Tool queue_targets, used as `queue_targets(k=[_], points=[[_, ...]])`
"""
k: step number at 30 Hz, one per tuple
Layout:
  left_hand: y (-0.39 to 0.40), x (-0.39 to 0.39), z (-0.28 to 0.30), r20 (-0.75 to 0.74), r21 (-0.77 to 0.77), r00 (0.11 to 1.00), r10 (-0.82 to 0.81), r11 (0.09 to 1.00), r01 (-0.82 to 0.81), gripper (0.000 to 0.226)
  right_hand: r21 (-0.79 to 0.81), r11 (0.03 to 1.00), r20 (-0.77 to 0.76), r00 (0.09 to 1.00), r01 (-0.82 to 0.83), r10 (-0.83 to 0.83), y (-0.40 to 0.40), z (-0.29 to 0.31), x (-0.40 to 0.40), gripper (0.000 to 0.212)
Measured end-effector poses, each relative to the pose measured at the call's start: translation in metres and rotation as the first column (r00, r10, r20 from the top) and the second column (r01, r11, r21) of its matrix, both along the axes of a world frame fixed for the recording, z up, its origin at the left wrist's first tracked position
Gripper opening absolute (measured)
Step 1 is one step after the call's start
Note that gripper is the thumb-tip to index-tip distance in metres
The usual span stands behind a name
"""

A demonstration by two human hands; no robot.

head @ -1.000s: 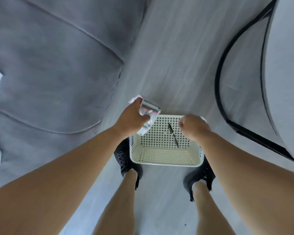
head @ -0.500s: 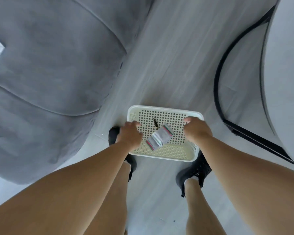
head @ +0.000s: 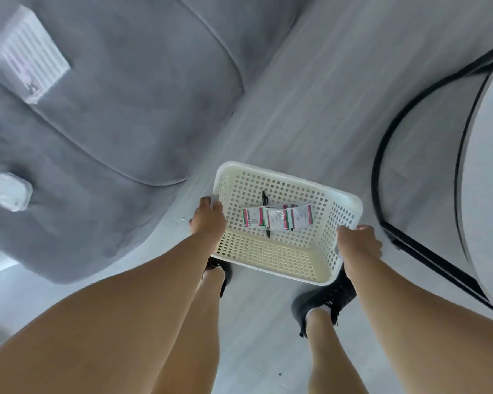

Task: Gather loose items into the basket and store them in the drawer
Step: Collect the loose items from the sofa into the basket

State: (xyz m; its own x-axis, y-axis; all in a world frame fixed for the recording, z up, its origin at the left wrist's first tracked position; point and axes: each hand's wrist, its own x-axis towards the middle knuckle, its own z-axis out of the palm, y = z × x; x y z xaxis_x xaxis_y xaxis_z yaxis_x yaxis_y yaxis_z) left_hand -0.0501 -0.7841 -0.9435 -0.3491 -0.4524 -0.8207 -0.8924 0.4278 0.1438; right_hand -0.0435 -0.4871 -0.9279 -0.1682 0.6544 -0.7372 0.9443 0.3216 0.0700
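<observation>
Gripping perforated plastic basket (head: pixel 285 177) (rectangular)

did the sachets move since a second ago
Yes. The sachets left the left hand and now lie on the basket floor, across the pen.

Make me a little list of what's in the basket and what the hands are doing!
basket: white, full of holes, held up off the floor
inside: packets lying over a black pen
left hand: grips the basket's left rim
right hand: grips the right rim
on the sofa: a white striped pack, a small white thing
</observation>
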Motion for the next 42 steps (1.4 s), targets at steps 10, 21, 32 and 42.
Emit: queue_targets(k=[10,21,32,42], points=[[-0.030,-0.091,0.270,-0.329,0.052,0.932,0.153,0.988,-0.143,0.032,0.012,0.988,-0.270,0.951,-0.155,0.152,-0.037,0.239,-0.150,0.031],[-0.142,-0.203,0.374,-0.309,0.354,0.837,0.452,0.871,-0.340,0.022,0.067,0.908,-0.397,0.824,-0.414,0.405,-0.163,0.375,-0.324,0.068],[-0.219,-0.280,0.324,-0.131,0.468,0.600,0.789,0.583,-0.664,0.032,-0.043,0.743,-0.517,0.651,-0.668,0.556,-0.298,0.329,-0.490,0.077],[-0.190,-0.334,0.301,-0.187,0.321,0.464,0.866,0.501,-0.804,0.035,-0.051,0.561,-0.424,0.526,-0.826,0.737,-0.309,0.288,-0.560,0.061]])
